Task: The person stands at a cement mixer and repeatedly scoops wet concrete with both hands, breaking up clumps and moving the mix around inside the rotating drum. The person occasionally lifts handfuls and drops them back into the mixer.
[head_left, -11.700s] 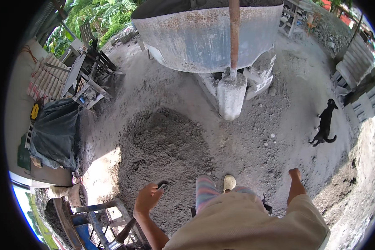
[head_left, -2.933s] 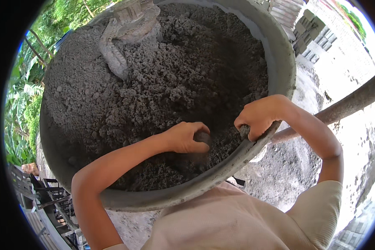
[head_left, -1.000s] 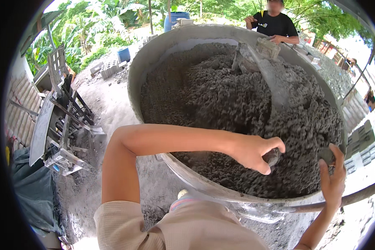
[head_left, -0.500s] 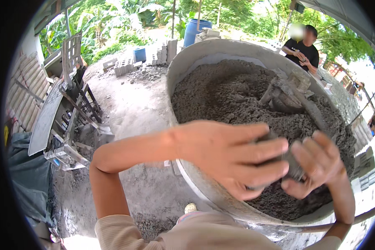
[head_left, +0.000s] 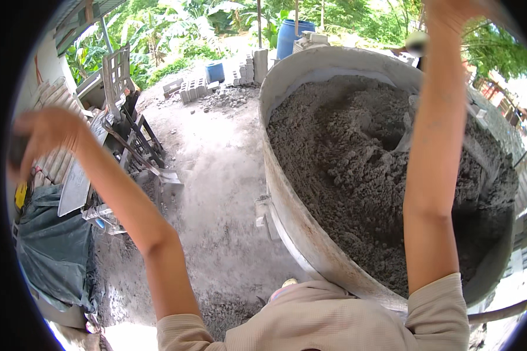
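My left hand (head_left: 50,133) is stretched out to the far left, smeared by motion. Its fingers curl about a dark roundish thing (head_left: 19,149) that I cannot make out at the picture's rim. High at the top right, my right hand (head_left: 459,11) is cut off by the upper edge, its fingers hidden. The right forearm crosses in front of a large round mixing pan (head_left: 293,193). Wet grey concrete (head_left: 345,158) fills much of it, and a mixer blade (head_left: 407,131) caked in concrete shows partly behind the arm.
Wooden and metal gear with a shovel (head_left: 167,175) stands at the left, above a dark tarp (head_left: 55,245). Concrete blocks (head_left: 193,89), a small blue container (head_left: 215,72) and a blue barrel (head_left: 293,38) stand at the back. A bracket (head_left: 264,213) juts from the pan's side.
My hands, close together over the pan around a grey lump before, have swung apart: the left to the far left, the right up to the top right. The view has shifted slightly.
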A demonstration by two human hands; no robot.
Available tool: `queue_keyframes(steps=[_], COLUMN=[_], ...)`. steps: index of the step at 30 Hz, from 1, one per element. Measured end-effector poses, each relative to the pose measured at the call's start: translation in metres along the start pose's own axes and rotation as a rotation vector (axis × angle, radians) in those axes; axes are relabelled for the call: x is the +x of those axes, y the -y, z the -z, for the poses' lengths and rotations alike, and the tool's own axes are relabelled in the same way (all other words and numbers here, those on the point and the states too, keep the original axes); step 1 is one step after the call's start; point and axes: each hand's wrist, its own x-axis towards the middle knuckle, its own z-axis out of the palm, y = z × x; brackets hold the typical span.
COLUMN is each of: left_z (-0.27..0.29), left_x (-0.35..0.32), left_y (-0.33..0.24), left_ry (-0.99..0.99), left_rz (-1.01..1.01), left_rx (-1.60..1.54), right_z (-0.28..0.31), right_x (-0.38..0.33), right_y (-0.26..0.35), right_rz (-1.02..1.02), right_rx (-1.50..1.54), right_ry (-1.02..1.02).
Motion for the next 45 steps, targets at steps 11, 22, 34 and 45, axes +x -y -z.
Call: queue_keyframes(steps=[11, 22, 34, 45], left_z=[-0.082, -0.017, 0.035, 0.023], left_x=[-0.168, -0.159, -0.248, -0.255], left_y=[-0.077, -0.244, -0.263, -0.25], left_ry=[0.584, 1.04, 1.721, 1.649], left_rz=[0.017, 0.038, -0.006, 0.017], left_rx=[-0.078, -0.776, -0.749, -0.698], right_z=[-0.036, 0.095, 0.2, 0.23], right_x=[-0.114, -0.199, -0.28, -0.45], right_y=[-0.031, -0.163, -0.199, -0.245], right_rz=[0.189, 0.311, 0.1, -0.416], right_rx=[0.156, 0.204, 0.143, -0.105], right_ry=[0.142, 0.364, 0.704, 2.434])
